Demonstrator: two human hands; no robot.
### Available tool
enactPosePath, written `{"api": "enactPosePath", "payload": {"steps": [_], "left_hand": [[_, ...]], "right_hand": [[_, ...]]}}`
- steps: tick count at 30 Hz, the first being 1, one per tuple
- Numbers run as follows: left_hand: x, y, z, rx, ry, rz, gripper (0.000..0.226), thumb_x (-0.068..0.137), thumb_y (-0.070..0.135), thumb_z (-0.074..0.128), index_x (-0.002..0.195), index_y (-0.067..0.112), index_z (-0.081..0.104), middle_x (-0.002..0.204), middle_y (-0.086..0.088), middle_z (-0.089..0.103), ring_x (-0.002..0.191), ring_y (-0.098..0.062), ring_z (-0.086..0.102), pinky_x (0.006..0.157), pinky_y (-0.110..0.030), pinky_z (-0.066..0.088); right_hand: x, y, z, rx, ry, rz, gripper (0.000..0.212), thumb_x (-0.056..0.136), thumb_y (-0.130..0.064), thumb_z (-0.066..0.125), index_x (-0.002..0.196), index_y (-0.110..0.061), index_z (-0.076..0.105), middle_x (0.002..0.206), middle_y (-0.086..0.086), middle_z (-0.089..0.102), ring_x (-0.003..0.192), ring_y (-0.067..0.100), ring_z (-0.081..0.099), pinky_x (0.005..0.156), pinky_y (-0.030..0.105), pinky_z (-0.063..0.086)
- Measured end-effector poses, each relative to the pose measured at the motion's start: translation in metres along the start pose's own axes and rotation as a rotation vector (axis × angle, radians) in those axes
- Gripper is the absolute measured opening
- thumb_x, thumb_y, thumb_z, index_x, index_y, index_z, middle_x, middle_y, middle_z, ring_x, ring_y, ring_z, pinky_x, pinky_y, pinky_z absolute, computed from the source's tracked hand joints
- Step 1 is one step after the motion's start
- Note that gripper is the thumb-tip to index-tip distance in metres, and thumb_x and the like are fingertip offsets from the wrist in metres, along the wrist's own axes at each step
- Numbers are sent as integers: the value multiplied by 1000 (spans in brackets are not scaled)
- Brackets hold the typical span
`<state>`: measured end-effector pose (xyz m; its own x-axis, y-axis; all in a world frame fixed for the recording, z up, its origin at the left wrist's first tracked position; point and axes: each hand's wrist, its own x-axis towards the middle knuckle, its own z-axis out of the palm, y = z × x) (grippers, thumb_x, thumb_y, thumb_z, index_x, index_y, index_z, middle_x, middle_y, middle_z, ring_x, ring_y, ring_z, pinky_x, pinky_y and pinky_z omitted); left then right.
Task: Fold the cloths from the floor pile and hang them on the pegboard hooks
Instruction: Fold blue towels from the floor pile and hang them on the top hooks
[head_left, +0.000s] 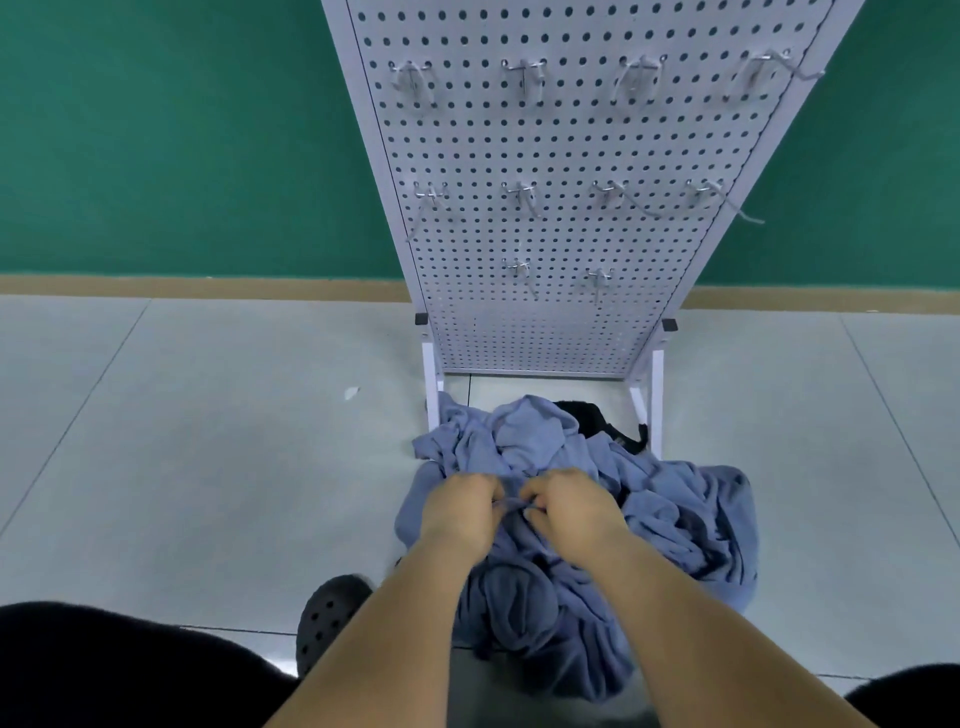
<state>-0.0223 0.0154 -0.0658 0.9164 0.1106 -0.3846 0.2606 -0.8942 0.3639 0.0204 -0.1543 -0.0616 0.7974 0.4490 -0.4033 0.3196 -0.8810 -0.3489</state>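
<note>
A pile of blue-grey cloths (670, 514) lies crumpled on the floor in front of a white pegboard stand (561, 145). My left hand (460, 512) and my right hand (571, 506) sit close together on top of the pile, fingers curled, each pinching a bunched fold of one blue cloth between them. A black cloth (592, 418) pokes out at the back of the pile, near the stand's right leg. Several metal hooks (522, 197) stick out of the pegboard in rows, all bare.
The stand's white legs (431, 379) straddle the back of the pile. A dark perforated shoe (332, 613) rests on the pale tiled floor left of my arms. A green wall with a tan skirting board runs behind the stand. A small white scrap (351, 393) lies on the tiles.
</note>
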Motion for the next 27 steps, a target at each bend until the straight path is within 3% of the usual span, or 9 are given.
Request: {"api": "enactPosePath", "payload": {"steps": [6, 8, 10, 13, 15, 18, 21, 24, 27], "left_hand": [[-4, 9, -33, -488, 87, 29, 7, 96, 25, 75, 91, 21, 72, 77, 7, 73, 77, -15, 70, 79, -38, 59], [-7, 22, -56, -625, 131, 20, 14, 93, 20, 80, 87, 27, 69, 77, 10, 71, 77, -11, 69, 78, -30, 58], [-10, 36, -80, -725, 180, 28, 19, 90, 17, 83, 84, 28, 68, 75, 5, 72, 72, -7, 67, 75, -25, 55], [-20, 56, -119, -797, 201, 107, 24, 89, 13, 81, 100, 30, 66, 75, -6, 75, 70, -14, 66, 78, -37, 59], [-26, 66, -143, -710, 192, 211, 35, 92, 10, 74, 112, 38, 65, 70, -1, 68, 68, -14, 61, 78, -35, 56], [-34, 80, -186, -474, 200, 302, 34, 94, 7, 68, 103, 40, 75, 82, 11, 72, 77, -8, 65, 86, -31, 58], [-46, 91, -230, -255, 203, 356, 29, 90, 5, 66, 105, 26, 80, 97, 10, 77, 93, -11, 72, 92, -27, 57], [-59, 101, -259, -30, 247, 473, 15, 90, 17, 76, 103, 23, 77, 92, 8, 74, 87, -13, 69, 86, -30, 57], [-62, 105, -268, -3, 341, 531, 9, 96, 35, 74, 95, 27, 72, 101, 8, 62, 96, -15, 60, 89, -36, 52]], "right_hand": [[-8, 0, -21, 423, 76, -15, 51, 87, -44, 80, 133, -35, 60, 92, -14, 72, 82, 5, 68, 77, 34, 59], [-13, -8, -34, 564, 62, -40, 54, 83, -44, 85, 127, -40, 53, 92, -15, 72, 79, 4, 69, 77, 30, 57], [-19, -16, -48, 616, 80, -71, 46, 85, -36, 84, 115, -45, 51, 75, -14, 69, 65, 4, 62, 65, 24, 50], [-26, -23, -72, 643, 182, -101, 20, 92, -24, 77, 104, -31, 62, 57, -12, 62, 52, 5, 51, 58, 27, 39], [-30, -26, -98, 644, 231, -97, 24, 93, -25, 75, 115, -26, 66, 69, -9, 70, 64, 8, 61, 64, 29, 42], [-42, -26, -147, 564, 251, -131, 33, 97, -25, 71, 127, -33, 59, 69, -14, 69, 62, -1, 60, 63, 23, 41], [-55, -20, -195, 482, 245, -177, 18, 100, -26, 69, 117, -29, 63, 59, -18, 61, 52, 2, 51, 58, 25, 40], [-72, -20, -232, 505, 262, -240, 3, 98, -29, 71, 101, -28, 70, 62, -18, 60, 60, 12, 52, 63, 34, 44], [-86, -20, -251, 490, 248, -317, 10, 93, -34, 78, 97, -28, 71, 78, 2, 71, 69, 14, 58, 71, 40, 52]]}}
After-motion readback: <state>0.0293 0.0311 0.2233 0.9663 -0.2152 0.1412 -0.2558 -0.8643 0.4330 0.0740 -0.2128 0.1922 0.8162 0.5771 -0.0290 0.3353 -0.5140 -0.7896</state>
